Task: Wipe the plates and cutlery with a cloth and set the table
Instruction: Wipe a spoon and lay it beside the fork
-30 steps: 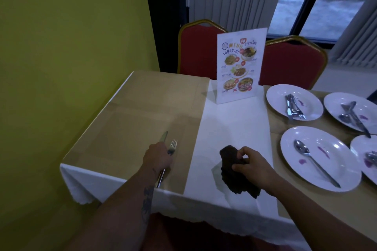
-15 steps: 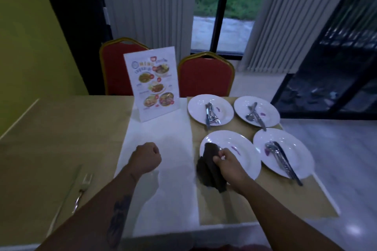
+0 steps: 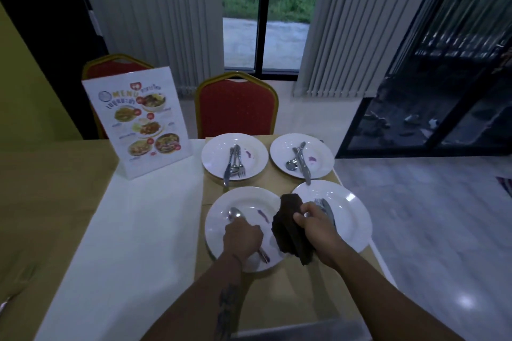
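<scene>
Four white plates sit at the table's right end. On the near left plate (image 3: pixel 219 230), which has a purple smear, lies a spoon (image 3: pixel 235 214); my left hand (image 3: pixel 242 238) is closed over its handle. A dark brown cloth (image 3: pixel 291 232) hangs from my right hand (image 3: pixel 315 227), between the near left plate and the near right plate (image 3: pixel 352 219), which holds cutlery partly hidden by that hand. The far left plate (image 3: pixel 216 152) carries a knife, spoon and fork; the far right plate (image 3: pixel 321 152) carries a spoon and knife.
A standing menu card (image 3: pixel 138 124) is at the back of the white table runner (image 3: pixel 138 230). Two red chairs (image 3: pixel 235 108) stand behind the table. The table's right edge (image 3: pixel 379 255) drops to a tiled floor. A fork tip shows at the far left edge.
The view swung right from the fork and knife at the left. My left hand moved across the runner onto the spoon in the near left plate. My right hand carried the cloth right.
</scene>
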